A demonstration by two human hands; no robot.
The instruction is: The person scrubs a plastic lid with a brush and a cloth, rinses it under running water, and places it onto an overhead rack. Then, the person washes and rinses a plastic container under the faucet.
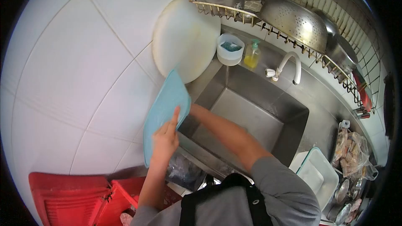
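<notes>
A thin, light blue cutting board is held up on a slant at the left of the sink, close to the tiled wall. At its lower right edge my left hand grips it, one finger stretched along the near face. My right forearm reaches across the sink to the board's right edge. Behind the board my right hand is mostly hidden, so its fingers cannot be made out. A large round white board leans on the wall just beyond.
A white tub, a soap bottle and a white faucet line the sink's back. Above hangs a rack with pots and a colander. Red plastic crates stand lower left; a white tray and bagged food lie right.
</notes>
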